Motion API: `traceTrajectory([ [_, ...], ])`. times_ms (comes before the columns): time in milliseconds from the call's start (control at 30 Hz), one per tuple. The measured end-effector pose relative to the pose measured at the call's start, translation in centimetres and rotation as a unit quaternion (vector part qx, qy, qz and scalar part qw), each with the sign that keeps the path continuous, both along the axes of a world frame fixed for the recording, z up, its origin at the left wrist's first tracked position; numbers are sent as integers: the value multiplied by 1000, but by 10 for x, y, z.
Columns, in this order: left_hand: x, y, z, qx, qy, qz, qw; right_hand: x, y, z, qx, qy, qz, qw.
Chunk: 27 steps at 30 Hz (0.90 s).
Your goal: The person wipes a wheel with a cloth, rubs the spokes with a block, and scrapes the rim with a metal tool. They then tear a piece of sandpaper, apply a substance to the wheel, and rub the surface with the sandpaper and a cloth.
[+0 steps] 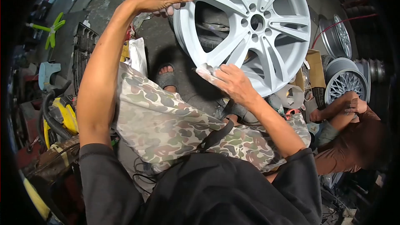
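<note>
- Pale grey-white wheel rim is right in front of you, upper middle of the view, spoked face toward you; can't tell what carries it.
- Your left hand is at the rim's upper left edge: one digit stretched out to the lip, the rest curled below it; can't tell if they're clamped on it.
- Your right hand is at the rim's lower left edge, fingers bent and close together; whitish patch there, can't tell if it's dust or something you're pinching.
- Black tyre shows through the spokes, behind the rim.
- Camouflage cloth covers your legs; your left foot in a grey sandal is on the dark floor.
- White cloth near your left knee.
- Cardboard box just right of the rim.
- Farther right, a silver mesh wheel; another silver wheel above it, thin red hose running near.
- Co-worker in brown sits at your right, hands together near the mesh wheel.
- Far left: bright green star-shaped thing, light blue object, yellow item beside a black ribbed hose.
</note>
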State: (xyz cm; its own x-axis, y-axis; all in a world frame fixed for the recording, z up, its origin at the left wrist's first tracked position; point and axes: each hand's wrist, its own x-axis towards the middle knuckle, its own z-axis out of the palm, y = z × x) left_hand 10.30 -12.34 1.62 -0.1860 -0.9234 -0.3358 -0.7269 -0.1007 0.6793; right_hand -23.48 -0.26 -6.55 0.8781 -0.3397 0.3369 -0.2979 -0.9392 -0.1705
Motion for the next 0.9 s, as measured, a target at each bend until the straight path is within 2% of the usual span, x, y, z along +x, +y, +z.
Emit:
traceTrajectory([
  [67, 2, 0, 1, -8, -8, 7, 1000, -12, -9, -2, -12, 10, 24, 1000],
  [133, 5, 4, -5, -11, -14, 14, 1000, -21, -12, 0, -3, 82, 19, 996],
  [167, 7, 2, -7, -6, -11, 16, 1000, -17, -14, -3, -20, 27, 32, 999],
  [267, 0, 2, 1, 3, -11, 4, 1000, 8, -21, -2, -54, 5, 75, 996],
  [500, 4, 1, -6, -19, -6, 4, 1000, -23, -27, 2, -47, 63, 72, 994],
  [600, -3, 1, 0, -17, -21, -4, 1000, -4, -29, -2, -58, 4, 97, 994],
  [800, 1, 1, -7, -43, -11, 28, 999, -16, -23, 1, -79, 69, 55, 993],
  [833, 0, 0, -3, -20, -9, 23, 999, 0, -20, 2, -104, 24, 40, 994],
  [900, -7, 3, 5, -18, -20, 15, 1000, 29, -10, 7, -90, 5, 4, 996],
])
